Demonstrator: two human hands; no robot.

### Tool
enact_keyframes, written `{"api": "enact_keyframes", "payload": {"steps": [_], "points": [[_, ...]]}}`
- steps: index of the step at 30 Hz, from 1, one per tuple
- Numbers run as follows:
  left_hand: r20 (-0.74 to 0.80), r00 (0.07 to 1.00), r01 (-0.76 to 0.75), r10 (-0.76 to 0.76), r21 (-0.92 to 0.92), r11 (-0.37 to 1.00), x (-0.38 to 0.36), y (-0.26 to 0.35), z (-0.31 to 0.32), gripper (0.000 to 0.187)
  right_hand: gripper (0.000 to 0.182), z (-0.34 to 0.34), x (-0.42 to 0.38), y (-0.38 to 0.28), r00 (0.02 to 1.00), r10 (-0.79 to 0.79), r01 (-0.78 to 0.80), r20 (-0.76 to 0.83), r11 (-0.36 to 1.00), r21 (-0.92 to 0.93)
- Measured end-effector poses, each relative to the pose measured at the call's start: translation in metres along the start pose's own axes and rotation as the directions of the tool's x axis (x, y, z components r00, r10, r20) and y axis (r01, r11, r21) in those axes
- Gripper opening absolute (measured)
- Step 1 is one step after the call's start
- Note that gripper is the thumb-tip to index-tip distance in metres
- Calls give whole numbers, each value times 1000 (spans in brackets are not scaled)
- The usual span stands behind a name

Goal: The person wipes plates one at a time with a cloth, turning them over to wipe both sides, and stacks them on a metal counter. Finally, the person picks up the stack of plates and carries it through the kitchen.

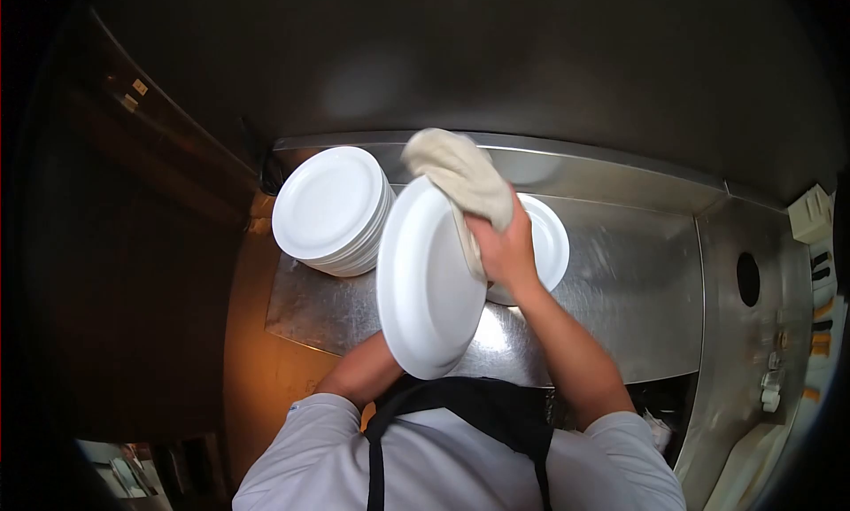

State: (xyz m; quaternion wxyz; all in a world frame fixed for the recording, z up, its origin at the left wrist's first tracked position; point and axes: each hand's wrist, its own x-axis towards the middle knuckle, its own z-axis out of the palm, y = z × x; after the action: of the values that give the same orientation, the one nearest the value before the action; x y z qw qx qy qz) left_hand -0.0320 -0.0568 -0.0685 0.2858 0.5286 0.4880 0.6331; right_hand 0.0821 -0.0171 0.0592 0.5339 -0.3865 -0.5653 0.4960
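A white plate (pixel 427 285) is held up on a tilt in front of my chest, above the steel counter. My right hand (pixel 508 252) is closed on a cream cloth (pixel 460 176), which lies over the plate's upper right rim. My left forearm reaches up behind the plate, and the plate hides that hand and its fingers. To the left stands a tall stack of white plates (pixel 326 203). Behind my right hand more white plateware (pixel 551 241) shows, partly covered by the hand and the held plate.
The steel counter (pixel 629 281) has a raised back edge (pixel 611 170). At the right, a steel surface has a dark round hole (pixel 748 279). Knives with dark and orange handles (pixel 822 334) line the far right. A dark wall rises behind.
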Motion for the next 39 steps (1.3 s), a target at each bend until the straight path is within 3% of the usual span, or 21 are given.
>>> {"api": "enact_keyframes", "payload": {"steps": [3,4,7,9,11,12,15,18,20,21,22,23,25,27,28,30,33,34,37,39], "points": [[2,1000,-4,4,3,1000,10,3,-10,52,65,5,-65,56,976,-213,217,42,961,-168],[8,1000,-5,4,13,1000,17,5,-16,52,69,13,-91,54,939,-339,342,58,939,-42],[22,1000,-8,8,27,1000,39,8,-30,53,65,26,-80,-22,664,-684,720,302,694,-9],[30,1000,-6,6,17,1000,50,10,-29,53,61,17,-56,-55,661,-667,736,344,666,-125],[10,1000,-16,16,28,999,41,10,-17,53,69,8,-16,-56,717,-651,691,247,711,-132],[-6,1000,-22,22,31,999,40,9,-8,54,74,0,-4,-61,831,-502,531,240,844,-75],[-54,998,-28,31,55,998,38,6,6,54,70,-6,-7,-21,943,-310,323,120,939,-118],[-109,994,-14,23,82,997,44,10,-6,54,67,-5,-52,38,973,-217,226,81,965,-131],[-150,989,-1,18,113,994,58,12,-12,55,86,-5,-90,51,979,-142,120,146,982,148],[-177,984,5,19,132,991,70,15,-13,55,95,0,-108,45,966,-238,213,100,953,215],[-207,978,14,17,146,989,86,19,-13,55,97,4,-113,35,958,-288,280,19,944,172],[-238,971,27,12,157,987,103,21,-11,55,94,2,-114,37,968,-246,249,-38,961,121],[-273,962,34,-9,87,996,119,30,-10,56,85,-7,-107,42,987,-78,83,-140,996,32],[-232,972,0,-34,-143,990,122,48,-14,41,58,-35,-83,25,949,12,36,-314,989,147],[-130,991,-36,15,-160,986,123,60,-24,37,44,-48,-70,13,916,57,29,-397,978,208],[70,991,-94,111,-207,974,120,88,-46,32,42,-75,-50,-1,911,97,59,-401,931,360],[144,981,182,-132,-435,882,130,143,-35,29,42,-87,-34,-6,931,149,6,-333,906,423],[187,979,144,-77,-380,914,137,122,-44,30,47,-76,-28,-6,928,135,44,-346,886,462],[-117,985,96,-124,-219,971,122,110,-27,31,50,-42,-24,11,853,221,129,-473,788,602],[-275,936,64,-218,-476,877,90,101,1,38,54,-23,-33,11,854,250,100,-456,781,616]]}}
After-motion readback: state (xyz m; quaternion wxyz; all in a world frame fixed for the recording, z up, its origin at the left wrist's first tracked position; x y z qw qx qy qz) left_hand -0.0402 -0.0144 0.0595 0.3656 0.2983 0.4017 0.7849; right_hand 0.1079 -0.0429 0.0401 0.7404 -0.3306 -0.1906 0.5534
